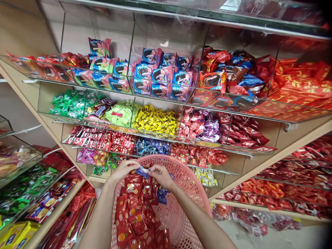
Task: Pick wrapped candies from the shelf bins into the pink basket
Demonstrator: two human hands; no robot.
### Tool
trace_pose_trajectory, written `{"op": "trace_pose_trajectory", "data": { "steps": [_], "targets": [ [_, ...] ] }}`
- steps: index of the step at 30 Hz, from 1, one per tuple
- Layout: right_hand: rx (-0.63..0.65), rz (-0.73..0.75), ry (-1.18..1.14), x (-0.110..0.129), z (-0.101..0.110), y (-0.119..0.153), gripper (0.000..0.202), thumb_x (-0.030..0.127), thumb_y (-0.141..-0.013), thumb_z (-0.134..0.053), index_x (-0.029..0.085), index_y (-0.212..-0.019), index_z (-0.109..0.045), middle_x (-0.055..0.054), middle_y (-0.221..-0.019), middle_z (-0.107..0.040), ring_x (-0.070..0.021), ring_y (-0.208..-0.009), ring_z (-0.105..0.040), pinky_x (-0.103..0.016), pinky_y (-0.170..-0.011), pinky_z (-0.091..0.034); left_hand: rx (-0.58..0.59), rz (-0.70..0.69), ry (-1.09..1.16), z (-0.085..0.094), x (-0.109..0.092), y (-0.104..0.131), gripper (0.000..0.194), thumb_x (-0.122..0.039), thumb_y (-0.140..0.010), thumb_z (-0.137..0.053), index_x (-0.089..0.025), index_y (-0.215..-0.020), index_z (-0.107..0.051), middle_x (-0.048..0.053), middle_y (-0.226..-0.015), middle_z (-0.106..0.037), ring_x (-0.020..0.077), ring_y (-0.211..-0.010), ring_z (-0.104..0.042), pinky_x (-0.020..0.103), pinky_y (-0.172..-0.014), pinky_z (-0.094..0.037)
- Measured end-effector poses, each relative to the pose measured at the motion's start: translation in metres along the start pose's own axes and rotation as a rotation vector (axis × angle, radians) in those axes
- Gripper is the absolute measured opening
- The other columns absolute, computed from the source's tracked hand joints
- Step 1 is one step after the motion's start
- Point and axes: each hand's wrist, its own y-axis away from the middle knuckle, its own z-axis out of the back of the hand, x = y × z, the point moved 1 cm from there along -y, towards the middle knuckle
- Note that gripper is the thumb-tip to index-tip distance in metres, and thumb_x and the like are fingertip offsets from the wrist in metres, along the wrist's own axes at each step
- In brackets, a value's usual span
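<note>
Blue candy [142, 171] is being pinched by the left hand [125, 169] and the right hand [163, 177] above the basket [194, 193], where red packets [133, 219] are being heaped along its left side, while its right side is apparently not yet being filled.

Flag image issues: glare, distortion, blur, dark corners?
Head view: bright glare above the top glass shelf edge; head view: wooden side panel slants steeply, wide-angle look; head view: right corners go black; head view: held blue packet visible, print too small to read.
</note>
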Motion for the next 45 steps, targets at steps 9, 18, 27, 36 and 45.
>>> {"op": "trace_pose_trajectory", "data": {
  "steps": [9, 18, 27, 36, 45],
  "targets": [
    [-0.030, 0.001, -0.016, -0.002, 0.010, -0.003, 0.024, 0.041, -0.069, -0.058, 0.019, -0.067, -0.047, 0.007, -0.043, -0.051, -0.0079, -0.035, -0.047, -0.018, -0.036, -0.037, 0.019, 0.045, 0.077, -0.002, -0.006, 0.002, 0.037, -0.045, -0.065, -0.060, -0.014, -0.084, -0.067, 0.006, -0.090, -0.065, 0.0176, -0.085, -0.057, 0.025, -0.078, -0.042],
    [-0.281, 0.123, 0.048, 0.019, 0.081, 0.008, 0.022, 0.037, -0.067, -0.058, 0.019, -0.073, -0.047, 0.008, -0.048, -0.050, -0.0054, -0.034, -0.042, -0.017, -0.035, -0.030, -0.023, 0.171, 0.120, -0.004, -0.015, 0.005, 0.050, -0.055, -0.068, -0.052, -0.012, -0.091, -0.066, 0.009, -0.102, -0.064, 0.0211, -0.095, -0.057, 0.028, -0.085, -0.040],
    [0.054, -0.101, 0.401, -0.039, 0.086, 0.009, 0.006, 0.014, -0.058, -0.050, 0.016, -0.061, -0.055, 0.003, -0.052, -0.056, -0.0070, -0.046, -0.046, -0.016, -0.042, -0.032, -0.044, 0.164, 0.087, -0.007, -0.018, 0.006, 0.050, -0.055, -0.068, -0.052, -0.011, -0.088, -0.065, 0.009, -0.097, -0.066, 0.0206, -0.091, -0.058, 0.027, -0.083, -0.042],
    [-0.057, -0.047, 0.540, -0.056, 0.068, 0.001, 0.005, 0.015, -0.063, -0.050, 0.016, -0.062, -0.055, 0.004, -0.051, -0.052, -0.0068, -0.046, -0.043, -0.016, -0.044, -0.030, -0.032, 0.193, 0.106, -0.008, -0.019, 0.008, 0.051, -0.056, -0.069, -0.051, -0.011, -0.089, -0.064, 0.009, -0.091, -0.067, 0.0206, -0.085, -0.060, 0.027, -0.076, -0.044],
    [-0.412, 0.221, 0.705, 0.003, 0.065, -0.007, 0.018, 0.028, -0.078, -0.041, 0.018, -0.070, -0.055, 0.000, -0.060, -0.056, -0.0127, -0.055, -0.049, -0.022, -0.054, -0.034, -0.038, 0.161, 0.012, -0.009, -0.014, 0.004, 0.052, -0.059, -0.069, -0.047, -0.012, -0.084, -0.065, 0.006, -0.085, -0.067, 0.0194, -0.080, -0.059, 0.025, -0.070, -0.042]
  ]
}}
